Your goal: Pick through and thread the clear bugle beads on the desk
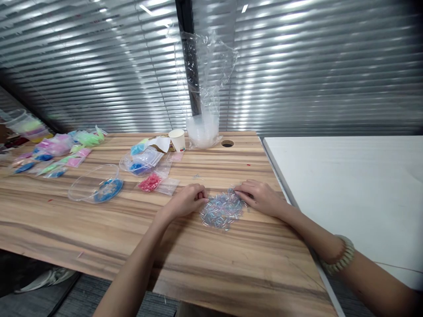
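Head view: red-filled bag point(150, 182) near left hand point(191, 200).

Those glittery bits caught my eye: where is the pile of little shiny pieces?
In the head view, the pile lies on the wooden table just right of centre, between left hand and right hand.

Your left hand point(191, 200) and right hand point(259, 197) are at a pile of shiny little beads point(221, 211).
Your left fingers curl in at the pile's left side, and your right fingers reach its top right edge, all on the striped wooden counter point(238, 277). To your left are a bag of red bits point(150, 182) and a clear tub point(86, 182) with blue bits point(109, 189). A white cup point(177, 141) stands farther back.
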Demonstrator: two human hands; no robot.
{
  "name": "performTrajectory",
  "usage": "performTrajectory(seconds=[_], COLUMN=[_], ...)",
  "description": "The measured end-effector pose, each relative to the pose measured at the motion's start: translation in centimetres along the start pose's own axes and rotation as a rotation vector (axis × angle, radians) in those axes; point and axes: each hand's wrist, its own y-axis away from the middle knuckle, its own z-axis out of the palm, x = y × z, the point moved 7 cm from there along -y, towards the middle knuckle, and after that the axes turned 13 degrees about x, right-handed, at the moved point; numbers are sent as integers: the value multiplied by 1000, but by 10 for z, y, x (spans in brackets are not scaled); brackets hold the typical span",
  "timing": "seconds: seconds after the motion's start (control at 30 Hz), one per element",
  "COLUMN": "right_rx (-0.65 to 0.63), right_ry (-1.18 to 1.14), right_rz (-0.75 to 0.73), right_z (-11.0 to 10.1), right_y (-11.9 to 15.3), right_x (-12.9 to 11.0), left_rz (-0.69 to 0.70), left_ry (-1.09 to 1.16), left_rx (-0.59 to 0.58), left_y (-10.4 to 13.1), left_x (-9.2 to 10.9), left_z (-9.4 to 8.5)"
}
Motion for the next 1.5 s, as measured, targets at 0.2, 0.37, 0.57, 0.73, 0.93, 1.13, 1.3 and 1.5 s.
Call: performTrajectory(seconds=[0.2,0.37,0.57,0.73,0.93,1.13,1.3,1.5], right_rx=[1,-1,-11,-26,-13,-3,8,7], right_ry=[1,2,-4,4,7,4,-8,-6], right_rz=[-4,1,14,19,11,-7,-12,-10], right_z=[0,0,1,2,2,0,-2,-2], right_y=[0,0,0,1,1,0,-1,-1], right_x=[0,1,1,2,3,0,-2,-1], left_rz=[5,8,16,14,14,-18,-92,-177], left_ry=[5,-5,-25,-31,13,1,1,-24], left_rx=[-3,-2,2,2,-10,-36,-27,34], left_y=[1,1,0,0,1,0,-1,1], left_x=[1,1,4,3,-2,-6,-7,-25], left_z=[1,1,0,1,-1,-6,-17,-40])
